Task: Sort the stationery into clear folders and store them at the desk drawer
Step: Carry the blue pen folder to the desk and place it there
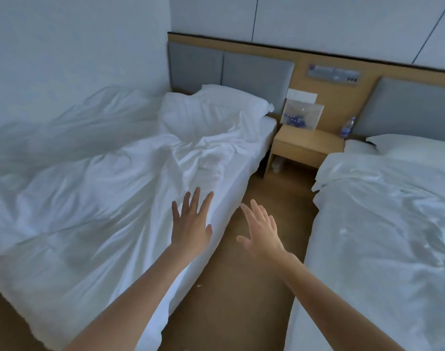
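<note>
Hotel-style room, seen from above and slightly forward. Filling the left half of the frame: a single bed (94, 188) under a rumpled white duvet, soft folds running toward the centre, a creased white pillow (216, 107) at its head in the upper middle. Along the right edge: a second bed (383, 224) in smoother white linen, the corner of its own pillow (413, 145) showing at mid right. Between them, a strip of tan floor (241, 287) running from bottom centre upward. Across the top: pale walls, then a wooden headboard (337, 97) with padded grey rectangular panels and a small switch plate, blurred.

Upper right of centre, wedged between the beds: a boxy light-wood nightstand (305, 143) with a flat drawer front and an open shelf below. Standing on its top, leaning against the headboard: a clear folder (302, 114), translucent plastic, rectangular, holding a cluster of small blue items at its lower left, too small to identify. To the right of it, on the same top: a small plastic water bottle (348, 126) with a blue label, upright.

Lower centre: two bare forearms reaching forward. Left hand (191, 224) flat, fingers straight and spread, over the edge of the left bed; contact with the sheet not clear. Right hand (261, 231) likewise spread and empty, over the floor strip, just beside the left but apart from it.
</note>
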`<act>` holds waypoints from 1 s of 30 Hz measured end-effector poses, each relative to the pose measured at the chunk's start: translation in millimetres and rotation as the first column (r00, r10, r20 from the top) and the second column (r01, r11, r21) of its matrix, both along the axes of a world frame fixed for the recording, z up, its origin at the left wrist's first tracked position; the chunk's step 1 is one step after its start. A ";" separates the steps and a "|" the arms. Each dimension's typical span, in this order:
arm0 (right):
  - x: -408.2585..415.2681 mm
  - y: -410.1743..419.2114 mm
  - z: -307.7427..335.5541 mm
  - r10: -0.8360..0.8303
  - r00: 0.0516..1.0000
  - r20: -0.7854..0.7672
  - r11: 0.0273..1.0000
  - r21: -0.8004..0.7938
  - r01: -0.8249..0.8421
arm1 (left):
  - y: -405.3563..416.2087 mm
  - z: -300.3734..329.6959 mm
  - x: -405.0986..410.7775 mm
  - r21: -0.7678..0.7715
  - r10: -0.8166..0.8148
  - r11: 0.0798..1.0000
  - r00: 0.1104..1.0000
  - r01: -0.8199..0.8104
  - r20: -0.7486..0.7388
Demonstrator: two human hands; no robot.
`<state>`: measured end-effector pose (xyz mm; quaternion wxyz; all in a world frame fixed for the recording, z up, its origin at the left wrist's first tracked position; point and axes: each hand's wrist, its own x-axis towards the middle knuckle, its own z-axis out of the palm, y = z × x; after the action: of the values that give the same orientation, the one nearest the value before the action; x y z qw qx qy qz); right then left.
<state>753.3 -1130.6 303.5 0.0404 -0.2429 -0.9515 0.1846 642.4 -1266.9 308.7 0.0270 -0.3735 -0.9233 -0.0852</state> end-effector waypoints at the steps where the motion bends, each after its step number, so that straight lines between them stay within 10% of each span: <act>1: -17.2 10.4 3.6 -0.023 1.000 -0.003 1.000 -0.005 0.023 | 15.8 2.2 -22.3 0.012 -0.031 0.999 1.000 0.030 0.003; 17: -98.5 269.1 -24.1 -0.533 0.846 -0.013 0.846 -0.032 0.532 | 341.9 -22.3 -150.9 0.014 -0.482 0.876 0.876 0.482 0.035; 30: -214.7 531.1 -16.3 -0.498 0.867 0.009 0.866 -0.056 0.498 | 593.8 -16.5 -267.4 -0.086 -0.443 0.891 0.895 0.447 0.057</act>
<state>538.6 -599.5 287.2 0.0824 -0.4804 -0.8510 0.1955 375.0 -673.1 292.2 -0.0277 -0.5742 -0.8166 -0.0511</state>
